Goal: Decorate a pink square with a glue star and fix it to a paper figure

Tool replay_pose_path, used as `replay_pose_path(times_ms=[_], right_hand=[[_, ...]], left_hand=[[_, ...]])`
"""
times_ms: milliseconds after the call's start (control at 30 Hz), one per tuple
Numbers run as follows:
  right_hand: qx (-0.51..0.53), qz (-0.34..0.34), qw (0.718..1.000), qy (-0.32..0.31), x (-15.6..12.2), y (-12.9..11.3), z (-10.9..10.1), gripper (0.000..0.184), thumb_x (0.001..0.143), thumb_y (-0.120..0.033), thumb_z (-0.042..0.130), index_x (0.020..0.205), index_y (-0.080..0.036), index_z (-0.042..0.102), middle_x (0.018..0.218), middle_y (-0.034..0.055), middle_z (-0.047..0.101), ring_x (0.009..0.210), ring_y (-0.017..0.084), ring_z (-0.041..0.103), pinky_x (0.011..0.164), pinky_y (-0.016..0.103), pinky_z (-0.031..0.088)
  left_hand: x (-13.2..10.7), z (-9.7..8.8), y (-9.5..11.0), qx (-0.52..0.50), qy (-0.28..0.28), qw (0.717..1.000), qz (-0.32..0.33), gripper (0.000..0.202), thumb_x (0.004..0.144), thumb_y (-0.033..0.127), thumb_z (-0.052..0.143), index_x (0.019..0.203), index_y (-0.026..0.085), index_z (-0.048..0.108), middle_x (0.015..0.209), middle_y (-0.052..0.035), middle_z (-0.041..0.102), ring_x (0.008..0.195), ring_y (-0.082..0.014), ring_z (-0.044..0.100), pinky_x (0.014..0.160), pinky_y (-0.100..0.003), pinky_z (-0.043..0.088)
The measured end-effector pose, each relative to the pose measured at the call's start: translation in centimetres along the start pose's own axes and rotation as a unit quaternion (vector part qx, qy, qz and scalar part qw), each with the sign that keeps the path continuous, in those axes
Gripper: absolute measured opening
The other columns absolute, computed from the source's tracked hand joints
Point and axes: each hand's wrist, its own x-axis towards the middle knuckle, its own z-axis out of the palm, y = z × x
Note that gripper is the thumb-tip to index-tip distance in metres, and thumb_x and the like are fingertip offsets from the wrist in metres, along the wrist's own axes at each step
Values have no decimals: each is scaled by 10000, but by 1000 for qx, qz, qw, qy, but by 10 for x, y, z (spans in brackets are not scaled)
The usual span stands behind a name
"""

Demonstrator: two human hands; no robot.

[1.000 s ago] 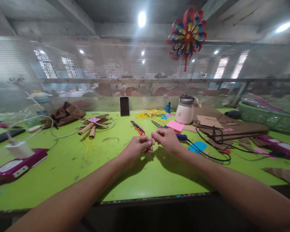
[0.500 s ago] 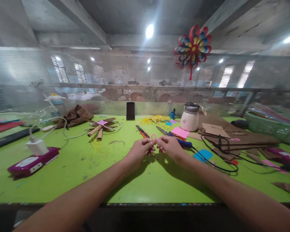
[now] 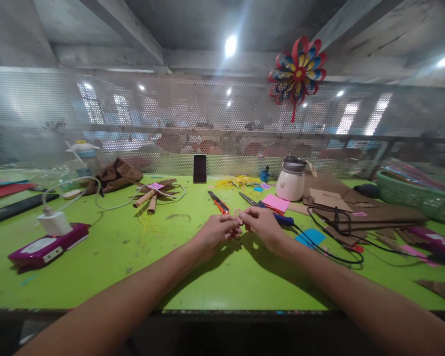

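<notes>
My left hand point(image 3: 215, 231) and my right hand point(image 3: 264, 223) meet above the green table point(image 3: 107, 257), fingertips pinched together. Between them they hold a small pink paper strip point(image 3: 238, 214) curled into a loop. An orange utility knife point(image 3: 217, 201) lies just beyond my left hand. Behind my right hand lie scissors with a blue handle point(image 3: 270, 212) and a pink paper square point(image 3: 276, 202).
A white jar point(image 3: 291, 180), brown paper sheets point(image 3: 359, 202) and a black cable point(image 3: 337, 232) lie to the right, a green basket point(image 3: 415, 195) at the far right. Left: a magenta device with white charger point(image 3: 48, 237), paper rolls point(image 3: 152, 195), brown cloth point(image 3: 114, 173). A phone point(image 3: 199, 168) leans on the mesh wall.
The pink strip has come up between my fingertips as a curled loop. My hands stay together at the same spot; the camera has tilted slightly.
</notes>
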Motion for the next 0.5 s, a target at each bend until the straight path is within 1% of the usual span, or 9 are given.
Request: replay_pose_path(times_ms=[67, 133, 200, 333, 400, 500], right_hand=[[2, 5, 1000, 3, 1, -1, -2, 366, 701, -491, 640, 601, -142, 588, 469, -37, 479, 451, 83, 381, 463, 239, 286], [3, 8, 1000, -3, 1, -1, -3, 366, 706, -491, 631, 607, -141, 588, 461, -40, 477, 445, 82, 375, 461, 238, 281], [1, 10, 1000, -12, 2, 0, -3, 366, 704, -492, 631, 603, -144, 584, 458, -41, 476, 440, 80, 371, 461, 238, 277], [18, 17, 999, -34, 3, 5, -1, 355, 681, -482, 653, 612, -139, 591, 473, -34, 498, 445, 76, 371, 461, 233, 277], [32, 22, 998, -43, 4, 7, -1, 355, 667, -481, 667, 625, -136, 598, 493, -23, 525, 447, 75, 374, 456, 230, 275], [49, 35, 996, -63, 3, 9, 1, 381, 672, -503, 664, 599, -135, 594, 486, -14, 517, 438, 73, 377, 450, 231, 277]], left_hand=[[-1, -1, 3, -6, -6, 1000, -27, 143, 715, 234, 613, 753, 98, 634, 715, -52, 609, 629, -100, 551, 598, -212, 399], [-2, -3, 6, -10, 6, 999, -47, 174, 726, 250, 542, 753, 104, 633, 736, -59, 615, 628, -109, 555, 579, -218, 397], [-2, -5, 9, -16, 15, 999, -45, 189, 729, 257, 522, 755, 108, 635, 753, -59, 614, 643, -109, 553, 588, -219, 399], [0, -7, 7, -3, -11, 1000, -21, 201, 741, 312, 632, 762, 112, 644, 754, -39, 596, 669, -91, 527, 611, -208, 391], [1, -7, 4, 9, -18, 1000, -16, 245, 710, 339, 704, 763, 109, 640, 746, -33, 591, 657, -81, 517, 603, -203, 378], [4, -10, 1, 16, -17, 1000, -9, 283, 663, 336, 761, 714, 99, 616, 697, -32, 588, 622, -75, 510, 597, -206, 366]])
